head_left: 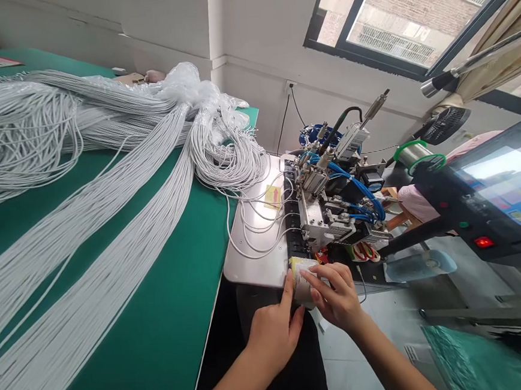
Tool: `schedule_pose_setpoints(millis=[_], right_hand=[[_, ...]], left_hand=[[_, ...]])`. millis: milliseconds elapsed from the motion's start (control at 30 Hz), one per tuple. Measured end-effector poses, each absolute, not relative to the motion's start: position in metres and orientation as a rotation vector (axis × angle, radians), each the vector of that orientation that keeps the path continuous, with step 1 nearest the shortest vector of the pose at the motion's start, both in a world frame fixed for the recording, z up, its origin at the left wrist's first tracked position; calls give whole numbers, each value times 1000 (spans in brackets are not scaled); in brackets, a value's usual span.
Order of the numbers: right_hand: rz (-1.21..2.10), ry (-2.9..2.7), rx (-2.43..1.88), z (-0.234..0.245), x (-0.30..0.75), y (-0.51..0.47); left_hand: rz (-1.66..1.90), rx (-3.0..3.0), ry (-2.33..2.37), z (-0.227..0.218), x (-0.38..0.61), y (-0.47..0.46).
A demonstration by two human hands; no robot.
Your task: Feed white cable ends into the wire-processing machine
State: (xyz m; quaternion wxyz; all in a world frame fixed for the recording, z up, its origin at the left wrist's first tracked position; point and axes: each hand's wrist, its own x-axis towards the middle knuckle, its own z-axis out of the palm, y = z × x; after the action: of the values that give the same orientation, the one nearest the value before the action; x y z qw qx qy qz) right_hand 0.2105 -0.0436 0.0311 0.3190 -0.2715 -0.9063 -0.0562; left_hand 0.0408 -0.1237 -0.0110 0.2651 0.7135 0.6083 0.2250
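A pale block-shaped fixture (304,287) with a yellow upper edge stands at the near end of the machine. My left hand (274,332) is at its left side, the index finger stretched along it and the thumb apart, near its lower edge. From the right, my right hand (338,294) reaches over the block's top, fingers bent and fingertips close together. Whatever lies under those fingertips is too small to make out. Just beyond my hands is the wire-processing machine (320,208), with several white cables (265,252) looping into its black slotted strip (293,216).
Long bundles of white cables (125,254) cover much of the green table (162,323) at left. A coiled bundle (221,153) overhangs the machine's pale plate (261,267). To the right are a control screen (507,181), a solder wire spool (420,157) and a blue tray (422,264).
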Motion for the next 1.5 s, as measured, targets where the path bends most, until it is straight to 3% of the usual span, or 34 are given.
schedule_pose_setpoints(millis=[200, 367, 633, 767, 1000, 1167, 1500], right_hand=[[-66, -2292, -837, 14, 230, -54], [-9, -2181, -916, 2, 239, -71], [46, -2005, -967, -3, 232, -90], [87, -1947, -999, -6, 229, -103], [191, -1780, -1154, -31, 243, -127], [300, -1680, -1211, -44, 244, -141], [371, -1628, -1235, -61, 255, -148]], left_hand=[[226, 1969, 1778, 6, 45, -120], [199, 2027, 1781, 7, 48, -121], [884, 1890, 1542, -18, 39, -135], [1231, 1863, 1663, -9, 37, -127], [1333, 2049, 1995, 5, 35, -91], [1242, 1927, 2124, 13, 36, -70], [623, 2120, 2087, 34, 41, -57]])
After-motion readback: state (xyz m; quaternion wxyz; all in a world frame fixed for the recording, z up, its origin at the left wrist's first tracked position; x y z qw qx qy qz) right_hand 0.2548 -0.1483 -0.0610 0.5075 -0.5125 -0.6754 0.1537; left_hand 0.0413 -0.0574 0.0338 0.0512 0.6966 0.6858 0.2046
